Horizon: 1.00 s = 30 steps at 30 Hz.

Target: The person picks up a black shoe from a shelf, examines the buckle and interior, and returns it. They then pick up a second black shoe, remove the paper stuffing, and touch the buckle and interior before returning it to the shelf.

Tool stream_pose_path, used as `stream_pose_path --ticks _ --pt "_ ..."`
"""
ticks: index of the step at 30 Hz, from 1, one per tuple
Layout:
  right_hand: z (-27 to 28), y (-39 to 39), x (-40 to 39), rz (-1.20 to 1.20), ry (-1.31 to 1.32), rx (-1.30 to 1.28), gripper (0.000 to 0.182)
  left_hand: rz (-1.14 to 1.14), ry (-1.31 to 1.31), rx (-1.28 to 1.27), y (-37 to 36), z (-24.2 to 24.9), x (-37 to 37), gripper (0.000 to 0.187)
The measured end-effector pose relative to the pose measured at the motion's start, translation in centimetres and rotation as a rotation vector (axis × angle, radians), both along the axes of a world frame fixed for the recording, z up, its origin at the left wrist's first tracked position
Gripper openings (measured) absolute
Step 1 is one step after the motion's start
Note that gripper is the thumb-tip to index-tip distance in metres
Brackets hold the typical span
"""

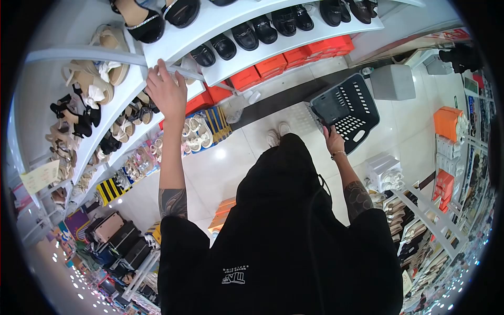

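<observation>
We see the dark plastic basket (346, 109) hanging low at the right, above the pale floor (220, 173) and just beyond the white shoes (278, 134), its edge pinched by our right hand (333, 140) with fingers curled around it. Our left hand (166, 92) reaches up with fingers together and bent onto the front edge of the white shelf (210, 23), touching it beside the black loafers (233, 39), with red shoeboxes (273, 65) stacked below.

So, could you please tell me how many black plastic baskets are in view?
1: a black basket, held by the right hand above the floor, right of the shoe shelves. The left hand rests on a shelf edge. Others may be hidden.
</observation>
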State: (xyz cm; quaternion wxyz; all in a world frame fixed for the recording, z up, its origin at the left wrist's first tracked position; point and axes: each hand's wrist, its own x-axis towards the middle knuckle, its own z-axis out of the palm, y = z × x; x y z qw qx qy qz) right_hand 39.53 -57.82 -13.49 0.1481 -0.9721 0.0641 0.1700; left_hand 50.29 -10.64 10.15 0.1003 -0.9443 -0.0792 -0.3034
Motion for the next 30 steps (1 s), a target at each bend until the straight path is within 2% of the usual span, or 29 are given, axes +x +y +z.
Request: stream_pose_path --ticks 5,8,17,19,22,23,27,28,30 --pt "-0.8 0.0 -0.2 -0.047 -0.071 0.041 0.049 -0.034 -0.029 0.027 -0.1 -0.9 0.4 0.056" --pt "0.6 0.3 0.5 -0.040 0.120 0.030 0.062 -0.024 0.032 0.027 -0.2 -0.5 0.3 0.059" --pt "-0.7 0.2 0.6 -0.083 0.062 0.098 0.058 -0.029 0.064 -0.019 -1.7 -0.4 -0.2 0.070" --pt "-0.5 0.3 0.5 -0.049 -0.077 0.080 0.055 -0.030 0.043 -0.088 -1.8 -0.5 -0.5 0.070" --pt "-0.5 0.1 0.5 -0.061 -0.005 0.108 0.056 -0.013 0.052 -0.115 -2.5 -0.5 -0.9 0.072" --pt "-0.6 0.1 0.6 -0.064 0.004 0.106 0.056 -0.021 0.050 -0.109 -2.8 -0.9 -1.2 0.072" --pt "0.1 0.4 0.8 -0.084 0.050 0.123 0.056 -0.305 0.445 -0.240 -4.4 -6.1 -2.4 0.068" --pt "0.6 0.5 0.7 -0.103 0.043 0.125 0.056 -0.323 0.450 -0.231 -4.1 -7.4 -1.9 0.068" --pt "0.4 0.7 0.8 -0.155 0.091 0.159 0.057 -0.245 0.426 -0.594 -3.4 -10.2 0.0 0.069"
